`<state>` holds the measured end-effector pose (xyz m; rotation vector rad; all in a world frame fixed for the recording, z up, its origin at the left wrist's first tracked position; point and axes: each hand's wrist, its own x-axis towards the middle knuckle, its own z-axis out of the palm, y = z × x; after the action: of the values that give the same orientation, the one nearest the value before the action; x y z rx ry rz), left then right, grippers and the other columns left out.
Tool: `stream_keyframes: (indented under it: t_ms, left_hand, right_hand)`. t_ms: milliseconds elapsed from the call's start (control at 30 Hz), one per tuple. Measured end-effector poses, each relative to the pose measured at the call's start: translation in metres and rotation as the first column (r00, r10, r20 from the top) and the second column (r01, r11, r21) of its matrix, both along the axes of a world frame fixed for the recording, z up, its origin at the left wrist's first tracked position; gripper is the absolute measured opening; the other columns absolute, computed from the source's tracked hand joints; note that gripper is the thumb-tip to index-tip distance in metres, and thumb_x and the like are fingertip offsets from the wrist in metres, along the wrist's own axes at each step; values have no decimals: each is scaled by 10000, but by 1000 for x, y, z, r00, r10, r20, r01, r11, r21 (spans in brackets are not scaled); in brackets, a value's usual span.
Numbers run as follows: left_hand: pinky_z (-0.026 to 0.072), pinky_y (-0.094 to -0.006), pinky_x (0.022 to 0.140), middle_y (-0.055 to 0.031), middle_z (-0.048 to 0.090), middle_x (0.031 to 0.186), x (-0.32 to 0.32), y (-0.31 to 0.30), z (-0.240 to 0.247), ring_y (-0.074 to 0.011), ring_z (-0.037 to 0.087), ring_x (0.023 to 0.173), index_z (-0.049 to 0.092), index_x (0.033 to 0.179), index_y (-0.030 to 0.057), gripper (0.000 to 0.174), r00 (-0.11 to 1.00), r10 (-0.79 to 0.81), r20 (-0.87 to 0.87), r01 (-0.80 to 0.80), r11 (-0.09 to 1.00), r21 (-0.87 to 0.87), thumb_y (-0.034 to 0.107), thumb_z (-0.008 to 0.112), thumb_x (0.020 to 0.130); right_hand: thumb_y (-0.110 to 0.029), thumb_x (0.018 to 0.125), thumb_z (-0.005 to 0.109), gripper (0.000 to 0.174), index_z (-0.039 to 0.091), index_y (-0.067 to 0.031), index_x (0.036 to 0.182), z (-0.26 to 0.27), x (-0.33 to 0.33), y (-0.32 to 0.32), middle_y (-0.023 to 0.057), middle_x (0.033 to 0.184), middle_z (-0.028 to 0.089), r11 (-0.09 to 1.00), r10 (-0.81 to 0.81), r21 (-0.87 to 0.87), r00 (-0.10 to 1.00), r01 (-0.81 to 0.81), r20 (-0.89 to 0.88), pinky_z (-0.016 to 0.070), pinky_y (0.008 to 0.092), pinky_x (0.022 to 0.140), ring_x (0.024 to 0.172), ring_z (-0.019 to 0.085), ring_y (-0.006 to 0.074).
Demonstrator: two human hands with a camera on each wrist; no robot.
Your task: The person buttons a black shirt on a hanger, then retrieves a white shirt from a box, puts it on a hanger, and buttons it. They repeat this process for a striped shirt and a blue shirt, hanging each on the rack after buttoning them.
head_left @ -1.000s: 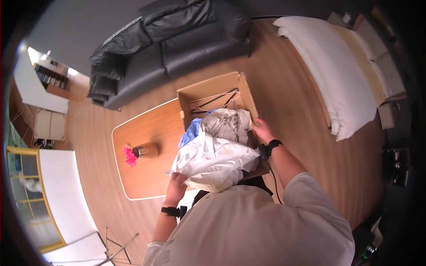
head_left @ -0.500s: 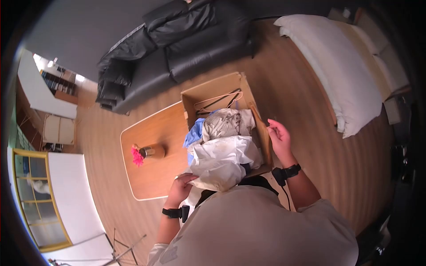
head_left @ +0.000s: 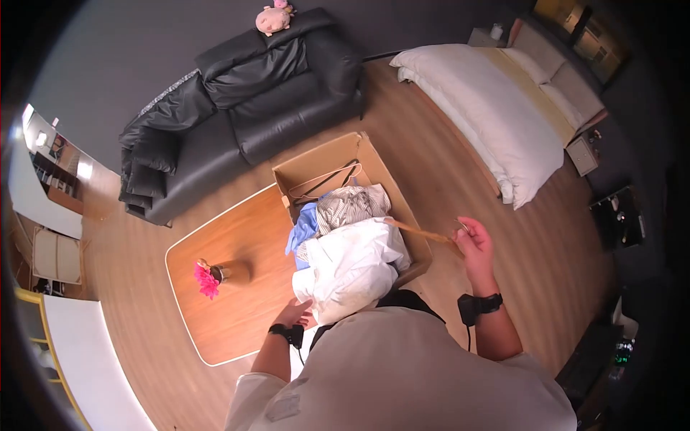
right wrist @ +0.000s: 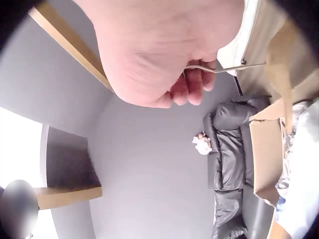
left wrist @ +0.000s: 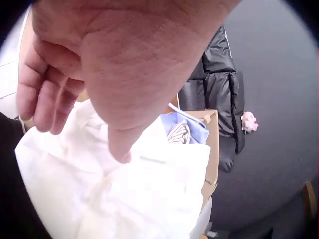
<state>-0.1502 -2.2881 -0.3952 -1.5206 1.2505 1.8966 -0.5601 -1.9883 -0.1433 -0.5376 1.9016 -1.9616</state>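
My right hand [head_left: 474, 248] is raised to the right of the cardboard box [head_left: 404, 201], fingers curled round the metal hook of a wooden hanger [head_left: 424, 233]. The hook [right wrist: 227, 68] and the hanger's wooden part [right wrist: 280, 64] show in the right wrist view. The hanger reaches toward a white garment [head_left: 352, 266] that lies over the box's near side. At that garment's left edge is my left hand [head_left: 293, 314], fingers loose and thumb apart; contact is unclear. Behind the white cloth lie a striped garment [head_left: 352, 207] and a blue one [head_left: 303, 228].
More hangers [head_left: 327, 181] lie in the box's far end. The wooden table [head_left: 230, 316] bears a vase with pink flowers [head_left: 207, 280] left of the box. Beyond stand a black sofa [head_left: 237, 115] and a bed [head_left: 481, 108].
My right hand has moved from the box's right edge out to the right, and the wooden hanger now shows in it. My left fingers have loosened from the white garment. The head view has shifted.
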Motion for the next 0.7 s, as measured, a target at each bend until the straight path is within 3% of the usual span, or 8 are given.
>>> stream_keyframes:
  t_ms: [67, 167, 267, 300, 400, 433, 567, 700]
  left_hand:
    - [540, -515, 963, -266, 550, 1395, -3, 11, -5, -398, 607, 1217, 192, 1621, 40, 1135, 999, 15, 38, -8, 982, -187, 504, 847, 820]
    - [404, -502, 1154, -284, 417, 1539, -4, 8, -41, -415, 434, 1414, 218, 1606, 11, 1157, 998, 26, 51, 11, 783, -622, 453, 888, 773]
    - [370, -447, 1194, -288, 330, 1601, -9, -7, -58, -399, 380, 1463, 219, 1594, -34, 1164, 997, -23, -75, -42, 649, -760, 368, 911, 748]
    - [434, -417, 1139, -268, 455, 1524, -17, -14, -63, -350, 487, 1397, 272, 1555, -68, 1090, 991, -39, -126, -68, 662, -746, 295, 915, 753]
    - [510, -391, 1032, -219, 610, 1369, -30, -38, -87, -297, 617, 1250, 402, 1469, -78, 902, 929, -56, -365, -88, 926, -366, 258, 890, 788]
    - [551, -374, 925, -171, 704, 1194, -37, -43, -77, -248, 693, 1082, 550, 1325, -65, 646, 962, -103, -253, -7, 917, -399, 249, 841, 840]
    - [562, -385, 888, -162, 723, 1129, -53, -43, -23, -242, 710, 999, 656, 1196, -46, 407, 978, 2, -211, -94, 898, -429, 244, 729, 921]
    - [577, -408, 881, -146, 714, 1161, -61, -54, 58, -264, 713, 1000, 635, 1256, -37, 355, 799, 279, -533, -334, 943, -7, 169, 619, 968]
  right_hand:
    - [-24, 1025, 586, 267, 641, -26, 1285, 5, 25, 18, 5, 976, 673, 999, -22, 36, 1000, 22, -7, 492, 238, 801, 889, 625, 86]
    - [-37, 1037, 565, 227, 646, -9, 1248, 6, 58, 50, 23, 945, 682, 996, -42, 76, 999, 43, -16, 498, 261, 805, 866, 625, 111]
    - [-55, 1043, 555, 204, 649, -2, 1216, 19, 100, 80, 7, 842, 620, 986, -76, 150, 997, 78, -20, 536, 345, 890, 807, 604, 126]
    - [-58, 1043, 560, 191, 656, 1, 1198, 23, 113, 91, 12, 820, 615, 980, -110, 165, 994, 109, -6, 533, 329, 864, 797, 605, 126]
    - [-59, 1045, 562, 183, 665, 2, 1183, 33, 147, 129, 11, 812, 619, 954, -196, 229, 980, 195, -17, 521, 306, 827, 788, 605, 125]
    - [-63, 1046, 565, 178, 671, 2, 1173, 33, 157, 142, 10, 821, 634, 940, -233, 249, 972, 235, -37, 504, 285, 795, 791, 608, 123]
    - [-72, 1050, 567, 177, 673, -5, 1174, 29, 192, 193, 3, 832, 637, 895, -390, 222, 920, 387, -30, 490, 272, 773, 784, 598, 115]
    - [-78, 1052, 567, 174, 673, -7, 1171, 11, 220, 241, -4, 824, 625, 854, -500, 167, 866, 493, -2, 481, 264, 766, 780, 590, 105]
